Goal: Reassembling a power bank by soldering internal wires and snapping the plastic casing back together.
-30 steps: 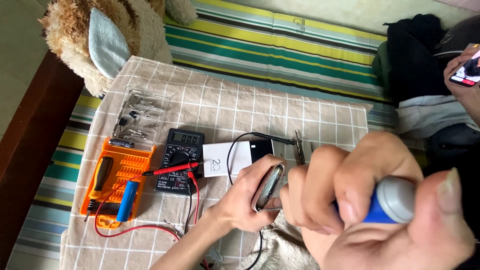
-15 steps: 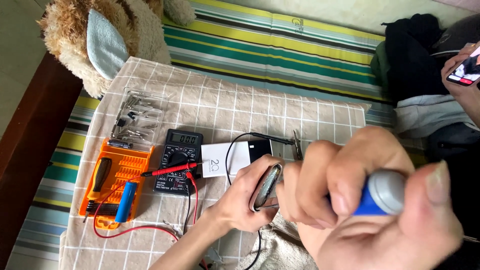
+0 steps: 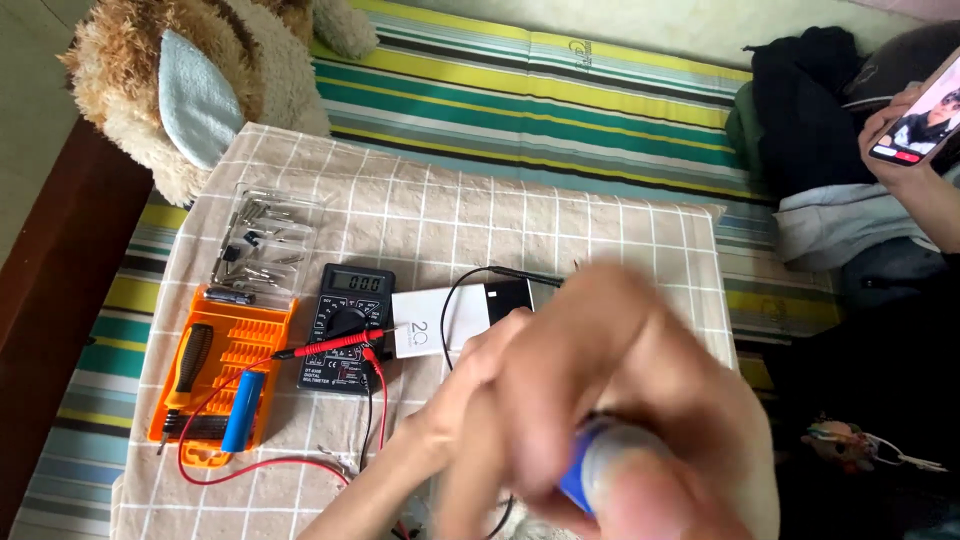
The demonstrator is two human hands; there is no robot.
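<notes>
- Right hand [image 3: 640, 400] is blurry, close to the camera, fingers curled tight round a blue-handled tool [image 3: 590, 470].
- Left hand [image 3: 470, 400] sits just left of it, mostly hidden; can't tell its grip.
- Black multimeter [image 3: 345, 325] lies further left, orange bit tray [image 3: 220, 375] beyond.

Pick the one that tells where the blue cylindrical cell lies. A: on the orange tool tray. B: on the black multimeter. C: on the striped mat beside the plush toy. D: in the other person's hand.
A: the blue cylindrical cell lies on the orange tool tray, near its lower edge, left of the black multimeter, with a black-handled screwdriver lying beside it on the same tray.
</notes>
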